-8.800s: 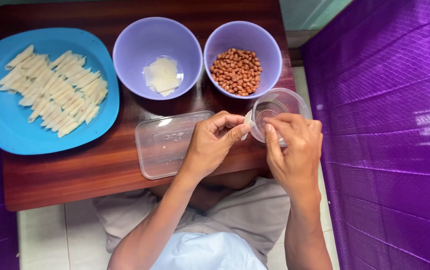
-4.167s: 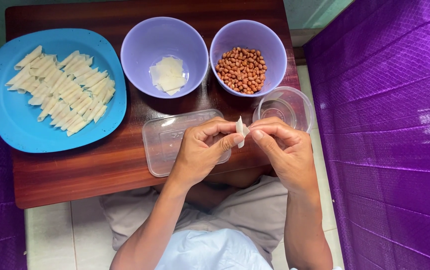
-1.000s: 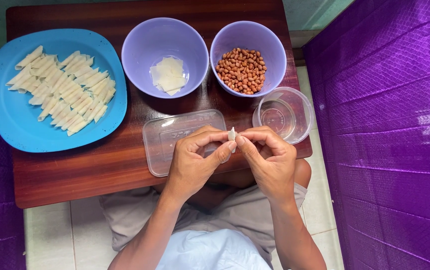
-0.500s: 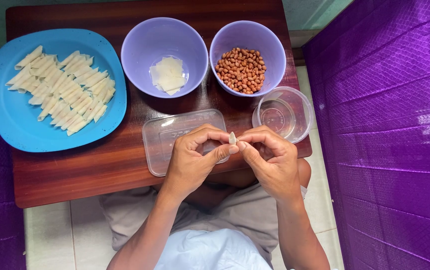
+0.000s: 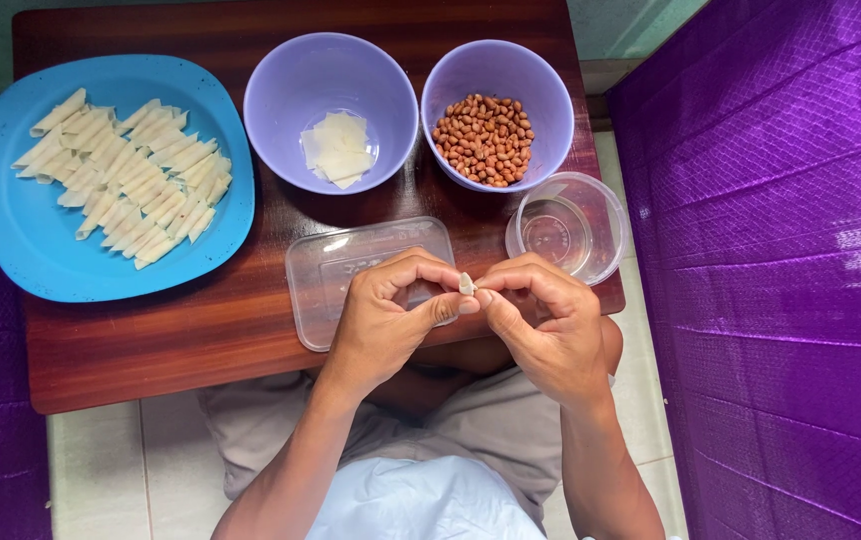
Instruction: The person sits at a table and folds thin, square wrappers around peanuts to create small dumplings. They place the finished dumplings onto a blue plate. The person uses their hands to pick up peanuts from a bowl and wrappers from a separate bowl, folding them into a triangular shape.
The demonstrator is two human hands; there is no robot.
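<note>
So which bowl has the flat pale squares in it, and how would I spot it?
Start at the dark wooden table. Along its far edge, two lilac bowls sit right of the blue plate. Yours is the left bowl, beside that plate: it holds thin pale wrappers, while its twin holds peanuts.

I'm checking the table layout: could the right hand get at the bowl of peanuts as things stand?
Probably yes: the right hand is near the peanut bowl, with only the low clear cup between, though its fingers now pinch a small wrapper.

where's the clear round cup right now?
Head view: the clear round cup stands at the table's right front corner, just below the bowl of peanuts and right of the clear rectangular lid.
</note>
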